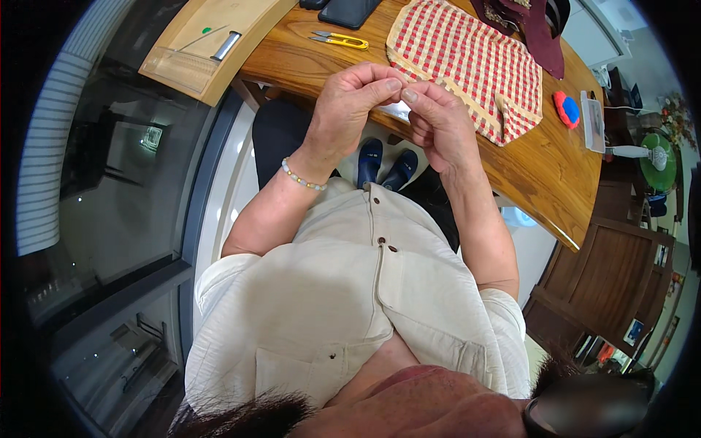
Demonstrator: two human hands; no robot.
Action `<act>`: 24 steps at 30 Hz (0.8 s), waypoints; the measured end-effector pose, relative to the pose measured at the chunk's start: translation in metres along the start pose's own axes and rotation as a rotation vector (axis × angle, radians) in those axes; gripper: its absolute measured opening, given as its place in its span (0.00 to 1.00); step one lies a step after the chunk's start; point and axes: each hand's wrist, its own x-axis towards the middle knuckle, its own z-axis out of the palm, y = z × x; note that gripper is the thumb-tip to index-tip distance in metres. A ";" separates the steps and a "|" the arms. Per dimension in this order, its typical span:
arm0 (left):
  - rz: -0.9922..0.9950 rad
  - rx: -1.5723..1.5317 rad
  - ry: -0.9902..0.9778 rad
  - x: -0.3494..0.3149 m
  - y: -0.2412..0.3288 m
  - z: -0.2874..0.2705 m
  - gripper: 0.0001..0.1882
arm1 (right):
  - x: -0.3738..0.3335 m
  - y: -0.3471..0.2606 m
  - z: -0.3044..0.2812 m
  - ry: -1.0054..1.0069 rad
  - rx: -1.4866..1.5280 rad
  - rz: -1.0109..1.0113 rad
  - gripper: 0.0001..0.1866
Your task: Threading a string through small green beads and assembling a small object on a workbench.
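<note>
The left hand (349,109) and right hand (444,123) are pinching, fingertips together, contents too small to tell; the checked cloth (467,62) is lying just beyond, right. Far left, a wooden tray (248,44) is holding a grey cylinder (226,46).

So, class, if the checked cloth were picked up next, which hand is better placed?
Probably the right hand: in this view it sits right by the checked cloth, while the left hand is farther left, nearer the yellow snips.
</note>
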 end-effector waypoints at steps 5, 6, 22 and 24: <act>0.028 0.150 0.037 0.001 0.002 0.003 0.05 | 0.003 0.004 0.001 0.155 -0.103 -0.019 0.05; 0.041 0.217 0.007 0.003 0.006 0.004 0.05 | 0.004 0.001 -0.004 0.166 -0.147 -0.035 0.05; 0.249 2.012 0.330 0.097 0.184 -0.275 0.09 | -0.004 -0.007 -0.067 0.143 -0.151 -0.240 0.06; 0.146 2.013 0.266 0.115 0.181 -0.279 0.10 | -0.006 -0.007 -0.070 0.165 -0.162 -0.237 0.06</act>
